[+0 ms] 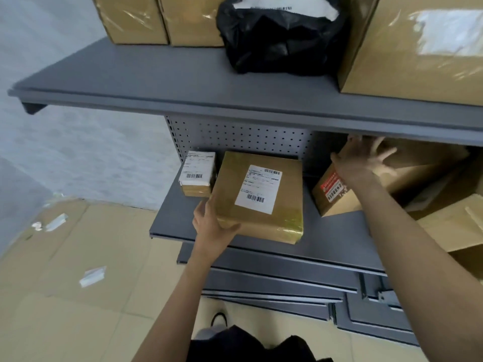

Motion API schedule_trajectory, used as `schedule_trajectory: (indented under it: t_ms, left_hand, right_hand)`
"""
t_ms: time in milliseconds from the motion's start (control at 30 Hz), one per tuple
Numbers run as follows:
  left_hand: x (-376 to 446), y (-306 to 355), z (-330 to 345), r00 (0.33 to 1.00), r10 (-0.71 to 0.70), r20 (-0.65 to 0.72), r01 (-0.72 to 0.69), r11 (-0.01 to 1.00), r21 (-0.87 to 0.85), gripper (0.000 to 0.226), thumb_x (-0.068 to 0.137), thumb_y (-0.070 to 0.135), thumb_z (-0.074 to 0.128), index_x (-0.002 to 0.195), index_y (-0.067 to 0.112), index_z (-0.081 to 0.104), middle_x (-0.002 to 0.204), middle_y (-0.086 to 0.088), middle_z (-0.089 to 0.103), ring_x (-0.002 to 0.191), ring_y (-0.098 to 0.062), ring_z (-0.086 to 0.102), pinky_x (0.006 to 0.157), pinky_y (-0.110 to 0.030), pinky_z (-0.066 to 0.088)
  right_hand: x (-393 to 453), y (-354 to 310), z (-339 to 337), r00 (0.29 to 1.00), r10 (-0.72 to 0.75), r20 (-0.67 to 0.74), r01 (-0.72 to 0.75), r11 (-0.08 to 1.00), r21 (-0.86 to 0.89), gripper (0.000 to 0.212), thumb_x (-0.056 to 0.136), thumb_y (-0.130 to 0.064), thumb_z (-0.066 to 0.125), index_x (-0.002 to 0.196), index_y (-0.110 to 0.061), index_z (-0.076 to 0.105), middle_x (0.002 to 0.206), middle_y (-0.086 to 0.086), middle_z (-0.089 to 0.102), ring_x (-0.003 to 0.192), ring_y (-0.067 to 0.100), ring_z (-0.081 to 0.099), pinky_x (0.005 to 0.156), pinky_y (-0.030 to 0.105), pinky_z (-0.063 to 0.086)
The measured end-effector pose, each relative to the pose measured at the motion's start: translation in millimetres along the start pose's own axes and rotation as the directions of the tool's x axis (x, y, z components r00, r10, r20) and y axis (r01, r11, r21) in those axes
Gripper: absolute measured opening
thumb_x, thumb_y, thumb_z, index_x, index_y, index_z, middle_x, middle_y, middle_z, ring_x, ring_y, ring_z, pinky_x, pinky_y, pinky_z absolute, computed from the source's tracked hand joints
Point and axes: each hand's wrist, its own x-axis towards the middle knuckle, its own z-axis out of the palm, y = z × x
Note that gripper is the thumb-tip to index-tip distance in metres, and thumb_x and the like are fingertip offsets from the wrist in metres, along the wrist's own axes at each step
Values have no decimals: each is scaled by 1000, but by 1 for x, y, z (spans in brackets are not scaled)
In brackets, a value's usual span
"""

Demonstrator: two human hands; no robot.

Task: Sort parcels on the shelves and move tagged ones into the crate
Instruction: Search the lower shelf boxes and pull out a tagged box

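A flat taped brown parcel (274, 178) with a white barcode label lies on the grey middle shelf (334, 239). My left hand (211, 226) grips its near left corner, thumb along the front edge. My right hand (363, 163) reaches under the upper shelf with spread fingers, touching a tilted cardboard box (337, 202) that bears a red sticker. A small labelled parcel (197, 173) sits to the left, next to the flat one. No crate is in view.
The upper shelf (183, 82) carries brown boxes (130, 19), a black plastic bag (282, 40) and a large box (418, 48). More cardboard boxes (449, 223) crowd the right. Lower shelves (287, 283) jut out below. Flattened cardboard (65, 270) with paper scraps covers the floor.
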Motion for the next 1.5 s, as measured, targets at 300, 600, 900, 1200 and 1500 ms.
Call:
schedule_trajectory:
  t_ms: [300,600,900,1200,1500]
  left_hand:
    - [-58,38,70,991,33,130,-29,999,-31,91,73,28,75,146,24,20,144,-8,22,134,-30,21,110,-46,27]
    - [-104,51,134,954,35,297,19,984,-177,83,76,34,72,144,24,25,148,-2,30,135,-21,32,103,-33,31]
    - [-124,52,158,868,-69,492,173,970,-168,79,80,52,62,145,26,24,141,6,43,109,-1,48,90,-21,36]
    - [-116,57,162,869,-68,489,209,948,-238,69,78,44,68,135,19,40,128,3,55,111,-13,53,96,-33,44]
    - [-96,96,149,906,62,420,184,834,-520,94,64,52,75,143,31,28,144,5,42,131,-15,42,104,-40,42]
  right_hand:
    - [-61,108,4,959,85,-272,53,886,461,24,85,-35,58,102,-20,56,134,16,33,124,41,29,95,58,31]
    - [-104,198,2,982,20,-189,130,655,744,61,73,-28,74,126,-20,45,130,11,32,126,29,31,109,44,31]
    - [-119,247,23,992,62,108,-124,411,903,58,63,-42,64,119,-38,48,130,3,41,115,18,47,100,40,43]
    - [-124,260,30,946,111,306,-323,206,924,69,75,-37,72,136,-33,38,95,-6,54,79,8,55,61,23,38]
    - [-133,239,32,938,54,341,-300,-362,883,51,83,-19,59,121,-33,28,119,5,51,100,26,43,72,39,34]
